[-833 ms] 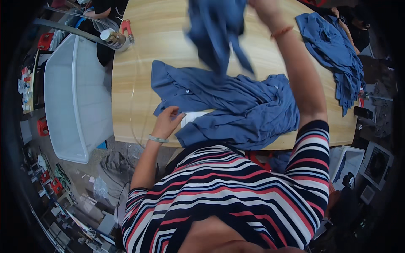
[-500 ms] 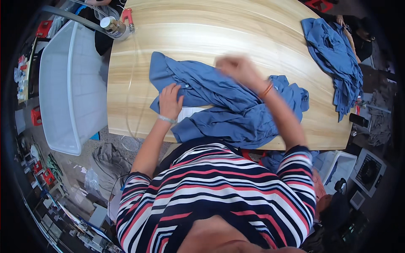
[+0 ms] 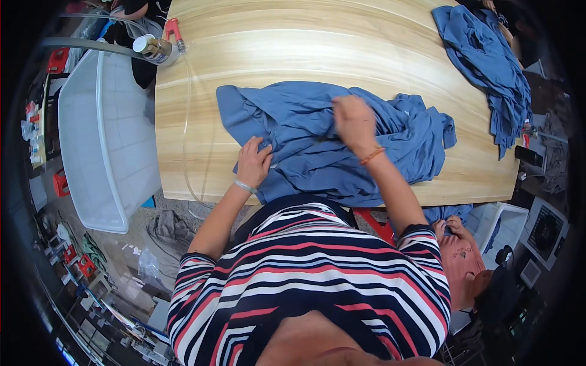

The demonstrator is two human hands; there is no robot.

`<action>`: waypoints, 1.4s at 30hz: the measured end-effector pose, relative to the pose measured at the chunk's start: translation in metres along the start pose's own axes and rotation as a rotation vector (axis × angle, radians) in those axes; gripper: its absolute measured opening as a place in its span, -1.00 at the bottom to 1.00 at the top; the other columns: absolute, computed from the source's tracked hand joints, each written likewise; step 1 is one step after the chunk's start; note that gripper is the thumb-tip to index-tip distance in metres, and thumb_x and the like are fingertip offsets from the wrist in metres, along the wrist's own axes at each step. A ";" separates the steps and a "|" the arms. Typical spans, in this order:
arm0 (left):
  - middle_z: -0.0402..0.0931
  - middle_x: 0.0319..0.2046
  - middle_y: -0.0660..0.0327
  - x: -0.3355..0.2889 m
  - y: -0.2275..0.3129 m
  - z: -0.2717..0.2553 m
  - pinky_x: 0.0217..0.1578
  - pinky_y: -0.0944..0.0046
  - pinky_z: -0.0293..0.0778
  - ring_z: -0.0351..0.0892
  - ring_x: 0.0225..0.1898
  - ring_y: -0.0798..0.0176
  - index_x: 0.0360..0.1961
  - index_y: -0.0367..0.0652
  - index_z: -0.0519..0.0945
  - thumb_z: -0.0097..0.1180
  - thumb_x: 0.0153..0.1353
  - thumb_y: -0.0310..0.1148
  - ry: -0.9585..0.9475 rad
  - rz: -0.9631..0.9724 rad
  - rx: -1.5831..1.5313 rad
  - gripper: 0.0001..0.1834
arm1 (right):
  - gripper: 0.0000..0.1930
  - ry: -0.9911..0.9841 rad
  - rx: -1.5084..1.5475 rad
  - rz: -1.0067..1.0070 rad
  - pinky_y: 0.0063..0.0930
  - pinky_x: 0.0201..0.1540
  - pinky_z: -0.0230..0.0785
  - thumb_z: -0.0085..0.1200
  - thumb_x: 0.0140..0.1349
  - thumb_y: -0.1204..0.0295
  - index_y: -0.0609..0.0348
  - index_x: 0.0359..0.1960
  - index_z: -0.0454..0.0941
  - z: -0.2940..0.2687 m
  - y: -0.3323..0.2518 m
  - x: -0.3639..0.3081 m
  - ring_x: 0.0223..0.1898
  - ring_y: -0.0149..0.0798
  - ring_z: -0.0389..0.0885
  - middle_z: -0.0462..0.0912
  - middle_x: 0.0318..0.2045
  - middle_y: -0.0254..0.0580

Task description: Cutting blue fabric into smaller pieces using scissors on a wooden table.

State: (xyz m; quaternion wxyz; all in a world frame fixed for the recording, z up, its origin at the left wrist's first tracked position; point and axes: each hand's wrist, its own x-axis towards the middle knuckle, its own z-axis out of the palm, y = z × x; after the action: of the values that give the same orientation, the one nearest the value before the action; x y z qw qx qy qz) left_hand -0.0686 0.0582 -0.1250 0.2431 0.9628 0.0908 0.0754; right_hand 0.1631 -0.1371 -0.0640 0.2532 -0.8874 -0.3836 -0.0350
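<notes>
A crumpled blue button shirt lies across the near part of the wooden table in front of me. My left hand is at its left side, with curled fingers pinching the cloth near a button. Over the middle of the shirt, my right hand is closed in a fist, close above the folds. Whatever is inside those fingers is hidden. A small dark mark shows on the cloth just left of that fist, too unclear to name.
A second blue garment hangs over the table's right edge, near another person. At the upper left stand a jar and a red-handled tool. A big white bin is left of the table. Someone in pink sits behind at right.
My right hand has come down and nearer to me onto the shirt. The cloth is bunched differently, covering the white patch that showed. My left hand has shifted slightly nearer, its fingers now curled.
</notes>
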 end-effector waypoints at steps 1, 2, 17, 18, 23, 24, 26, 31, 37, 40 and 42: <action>0.45 -0.06 0.00 0.002 -0.001 0.000 0.04 0.05 0.32 0.40 0.07 -0.08 -0.21 -0.15 0.62 0.20 0.05 -0.42 0.001 -0.026 -0.047 -0.77 | -0.93 -0.023 0.178 0.112 -0.31 -0.37 0.44 0.14 0.13 0.40 0.05 -0.37 0.57 0.013 -0.026 -0.004 -0.41 -0.09 0.59 0.58 -0.37 -0.20; 0.45 -0.06 0.00 0.007 -0.001 -0.002 0.04 0.05 0.32 0.40 0.07 -0.08 -0.21 -0.15 0.62 0.20 0.05 -0.42 -0.002 -0.021 -0.046 -0.77 | -0.90 -0.043 0.259 0.097 -0.28 -0.39 0.45 0.18 0.12 0.34 0.02 -0.40 0.55 0.030 -0.043 -0.006 -0.42 -0.09 0.59 0.55 -0.41 -0.21; 0.27 0.27 0.11 0.084 -0.007 -0.026 -0.36 0.33 0.54 0.58 -0.41 0.12 0.21 -0.02 0.36 0.00 -0.02 -0.72 -0.008 0.028 -0.322 -0.31 | -0.86 -0.140 0.660 0.172 -0.04 -0.33 0.44 0.13 0.07 0.49 0.18 -0.36 0.43 0.101 -0.081 -0.007 -0.30 0.15 0.57 0.52 -0.35 0.00; 0.31 0.24 0.16 0.089 -0.009 -0.025 -0.29 0.27 0.56 0.60 -0.30 0.06 0.19 0.02 0.38 0.00 -0.02 -0.71 -0.061 0.018 -0.274 -0.32 | -0.85 -0.117 0.622 0.178 -0.05 -0.31 0.45 0.13 0.07 0.49 0.19 -0.35 0.42 0.101 -0.079 -0.006 -0.30 0.14 0.57 0.52 -0.35 0.00; 0.33 0.22 0.17 0.100 -0.048 0.001 -0.15 0.14 0.55 0.56 -0.07 -0.02 0.09 -0.01 0.45 0.07 0.00 -0.63 -0.108 0.070 -0.185 -0.45 | -0.84 -0.198 0.325 0.254 -0.08 -0.27 0.45 0.12 0.07 0.49 0.19 -0.33 0.43 0.111 -0.090 0.006 -0.29 0.12 0.58 0.54 -0.33 -0.01; 0.34 0.22 0.18 0.103 -0.049 0.004 -0.16 0.15 0.55 0.57 -0.08 -0.01 0.05 -0.03 0.47 0.07 0.00 -0.62 -0.126 0.057 -0.148 -0.48 | -0.83 -0.212 0.257 0.255 -0.10 -0.27 0.46 0.14 0.08 0.44 0.19 -0.32 0.46 0.123 -0.085 0.009 -0.30 0.10 0.58 0.53 -0.34 -0.02; 0.35 0.21 0.19 0.104 -0.047 0.003 -0.17 0.15 0.55 0.57 -0.09 0.00 0.02 -0.04 0.50 0.08 0.00 -0.60 -0.145 0.040 -0.104 -0.52 | -0.81 -0.228 0.197 0.253 -0.12 -0.27 0.46 0.16 0.09 0.40 0.20 -0.31 0.49 0.131 -0.082 0.010 -0.31 0.08 0.59 0.53 -0.35 -0.03; 0.49 0.06 0.19 0.107 -0.030 -0.008 -0.26 0.28 0.54 0.63 -0.26 0.14 -0.07 -0.11 0.54 0.11 0.02 -0.58 -0.085 0.070 -0.254 -0.62 | -0.90 0.010 0.666 0.205 -0.24 -0.33 0.49 0.13 0.11 0.48 0.23 -0.38 0.51 0.124 -0.066 0.001 -0.43 -0.03 0.62 0.58 -0.38 0.00; 0.47 -0.50 0.24 0.110 -0.014 -0.045 -0.42 0.47 0.38 0.41 -0.47 0.47 -0.25 -0.24 0.56 0.19 0.08 -0.53 -0.460 -0.200 -0.613 -0.81 | -0.85 -0.360 1.187 0.588 -0.65 -0.48 0.49 0.06 0.27 0.48 0.28 -0.19 0.47 0.063 -0.074 0.001 -0.53 -0.50 0.56 0.57 -0.43 -0.32; 0.50 -0.55 0.12 0.116 -0.004 -0.058 -0.51 0.34 0.39 0.49 -0.54 0.29 -0.32 -0.26 0.56 0.22 0.02 -0.48 -0.432 -0.097 -0.574 -0.82 | -0.85 -0.458 1.177 0.543 -0.63 -0.49 0.48 0.10 0.24 0.48 0.28 -0.21 0.53 0.047 -0.076 0.000 -0.54 -0.51 0.55 0.58 -0.44 -0.31; 0.50 -0.54 0.09 0.118 0.003 -0.062 -0.51 0.32 0.39 0.50 -0.54 0.23 -0.34 -0.25 0.56 0.21 0.01 -0.49 -0.419 -0.039 -0.498 -0.84 | -0.86 -0.445 0.958 0.488 -0.51 -0.46 0.45 0.13 0.16 0.48 0.34 -0.34 0.58 0.039 -0.077 0.000 -0.51 -0.43 0.59 0.58 -0.49 -0.20</action>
State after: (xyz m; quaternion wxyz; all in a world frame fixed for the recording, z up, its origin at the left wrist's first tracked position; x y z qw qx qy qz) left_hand 0.0345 0.1082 -0.0577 0.4860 0.8664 0.0357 -0.1093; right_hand 0.1043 -0.0742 -0.0657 0.5404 -0.7228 -0.1848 0.3890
